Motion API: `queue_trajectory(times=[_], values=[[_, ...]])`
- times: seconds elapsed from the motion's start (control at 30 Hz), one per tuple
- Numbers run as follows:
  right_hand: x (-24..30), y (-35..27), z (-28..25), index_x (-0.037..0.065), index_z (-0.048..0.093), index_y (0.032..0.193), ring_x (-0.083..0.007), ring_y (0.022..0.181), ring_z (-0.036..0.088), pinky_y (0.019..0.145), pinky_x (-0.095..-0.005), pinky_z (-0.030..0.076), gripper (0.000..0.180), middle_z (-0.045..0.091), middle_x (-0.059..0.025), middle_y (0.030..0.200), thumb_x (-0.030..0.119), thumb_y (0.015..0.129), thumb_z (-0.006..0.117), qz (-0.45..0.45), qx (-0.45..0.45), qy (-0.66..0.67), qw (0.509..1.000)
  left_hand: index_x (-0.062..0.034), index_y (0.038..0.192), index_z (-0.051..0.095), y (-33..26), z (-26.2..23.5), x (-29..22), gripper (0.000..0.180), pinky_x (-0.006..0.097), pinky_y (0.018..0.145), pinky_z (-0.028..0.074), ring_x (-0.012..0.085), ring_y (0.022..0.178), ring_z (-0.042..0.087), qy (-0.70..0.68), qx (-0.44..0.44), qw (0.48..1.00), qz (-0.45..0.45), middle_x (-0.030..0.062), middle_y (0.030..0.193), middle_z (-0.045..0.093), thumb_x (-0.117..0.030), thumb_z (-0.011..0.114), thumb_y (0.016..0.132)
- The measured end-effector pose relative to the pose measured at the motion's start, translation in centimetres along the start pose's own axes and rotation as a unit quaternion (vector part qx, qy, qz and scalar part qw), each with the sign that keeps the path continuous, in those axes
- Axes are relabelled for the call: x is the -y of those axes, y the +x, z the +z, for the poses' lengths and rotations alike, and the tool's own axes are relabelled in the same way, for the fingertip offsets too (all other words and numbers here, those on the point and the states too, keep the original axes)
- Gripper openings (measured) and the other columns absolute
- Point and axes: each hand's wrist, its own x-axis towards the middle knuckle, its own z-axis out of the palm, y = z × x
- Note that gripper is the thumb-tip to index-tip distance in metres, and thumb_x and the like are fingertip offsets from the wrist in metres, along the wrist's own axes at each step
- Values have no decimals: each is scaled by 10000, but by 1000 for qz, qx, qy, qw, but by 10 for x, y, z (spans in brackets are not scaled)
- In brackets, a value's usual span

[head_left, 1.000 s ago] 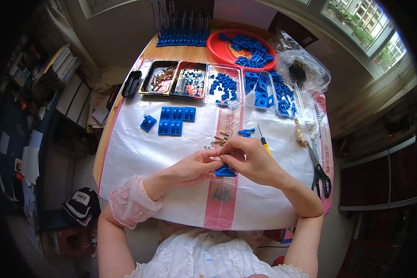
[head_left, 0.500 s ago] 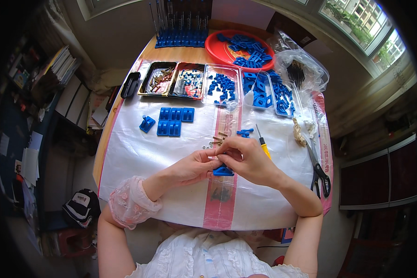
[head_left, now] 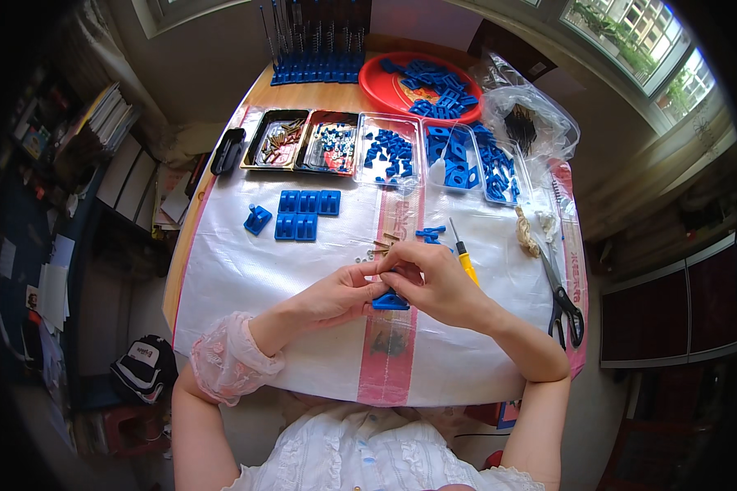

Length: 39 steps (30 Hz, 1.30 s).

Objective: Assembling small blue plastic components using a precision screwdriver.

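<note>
Near the table's middle, a blue plastic part (head_left: 391, 302) sits between my two hands, partly hidden by the fingers. My left hand (head_left: 345, 290) grips its left side with thumb and fingers pressed together. My right hand (head_left: 431, 278) bends over it from the right, fingertips pinched at its top; whatever small piece they hold there is covered. Just beyond the fingers lie brass screws (head_left: 386, 243) and a few tiny nuts (head_left: 367, 256). Small blue pieces (head_left: 431, 235) and a yellow-handled screwdriver (head_left: 464, 258) rest beside my right hand.
Blue assembled blocks (head_left: 307, 214) stand in rows at left, one apart. Behind are trays of screws (head_left: 282, 141), nuts (head_left: 332, 146) and blue parts (head_left: 391, 155), plus a red basin (head_left: 374, 85). Black scissors (head_left: 562, 307) lie far right. Blue stands with springs (head_left: 318, 69) line the back.
The view has shifted very slightly. Both hands keep the same hold on the blue part, with only slight finger movement.
</note>
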Motion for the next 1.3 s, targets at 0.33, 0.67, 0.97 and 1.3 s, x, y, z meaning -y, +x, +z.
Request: queue_trajectory(times=[0.33, 0.67, 0.97, 1.3], values=[[-2, 0, 2, -34, 670, 985, -137, 625, 570, 582, -310, 455, 118, 640, -106, 712, 58, 918, 700, -15, -22, 39, 999, -44, 1453, 512, 2, -3, 1, 394, 360, 1102, 493, 127, 1232, 618, -9, 15, 1000, 9, 56, 1358, 617, -189, 552, 1089], [1, -1, 0, -39, 670, 983, -130, 682, 654, 629, -284, 513, 115, 692, -106, 747, 49, 918, 703, -5, -6, 28, 1000, -17, 1408, 542, 1, -4, 3, 369, 373, 1129, 475, 145, 1238, 619, 9, 6, 1000, 14, 69, 1326, 635, -183, 571, 1080], [-3, 0, -1, -32, 689, 1012, -102, 826, 718, 742, -251, 584, 81, 752, -88, 906, 15, 947, 701, 49, 17, 76, 996, -5, 1378, 556, 0, -13, 4, 354, 348, 1043, 557, 148, 1165, 665, 16, -29, 999, -10, 74, 1273, 661, -185, 580, 1074], [-12, -1, 5, -46, 652, 978, -108, 686, 670, 627, -279, 521, 120, 711, -111, 745, 59, 937, 692, 7, -2, 79, 997, -12, 1415, 522, 0, -12, 5, 387, 305, 976, 597, 153, 1130, 679, 12, -57, 998, -39, 91, 1262, 655, -171, 584, 1068]])
